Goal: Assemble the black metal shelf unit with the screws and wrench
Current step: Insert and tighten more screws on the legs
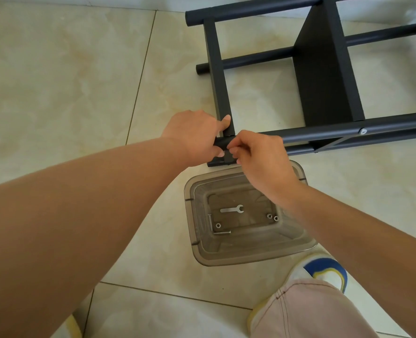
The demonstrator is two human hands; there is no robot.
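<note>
Head view
Shelf (324, 76): laid on its side on the tiled floor (55, 69).
Left hand (194, 137): curled round the near tube end, thumb on the flat crossbar.
Right hand (260, 154): fingertips pinched at the same tube end; item held cannot be told.
Tub (297, 242): below the hands; wrench (231, 209) and screws (222, 232) lying inside, untouched.

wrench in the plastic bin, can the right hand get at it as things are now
Probably yes. The wrench lies flat on the floor of the open, lidless bin, nothing on top of it, directly below the right hand. That hand is pinching at the tube end and would have to let go first.
</note>
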